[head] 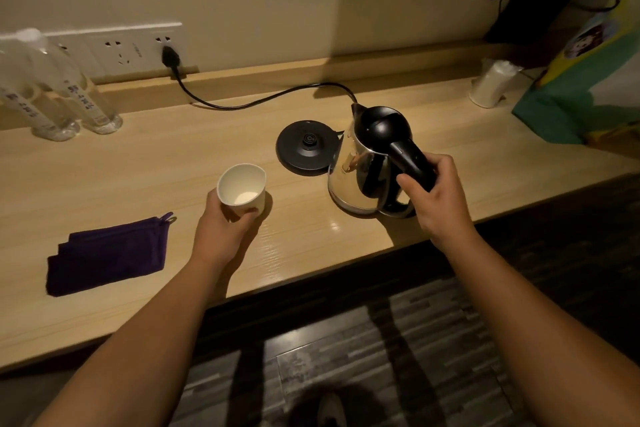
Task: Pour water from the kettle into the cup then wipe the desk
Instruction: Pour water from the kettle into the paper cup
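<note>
A steel kettle [356, 180] with a black lid and handle stands off its round black base [306, 146], just to the base's right on the wooden desk [138, 163]. My right hand [436, 198] is closed around the kettle's handle. A white paper cup [242, 189] stands upright left of the kettle, and my left hand [225, 229] grips it from the near side. Inside, the cup looks empty. A folded purple cloth [107, 255] lies flat on the desk to the left of my left hand.
Two clear water bottles [59, 94] stand at the back left below a wall socket strip [121, 48], where the base's black cord [249, 102] is plugged in. A wrapped stack of cups [493, 83] and a colourful bag [588, 80] sit at the back right.
</note>
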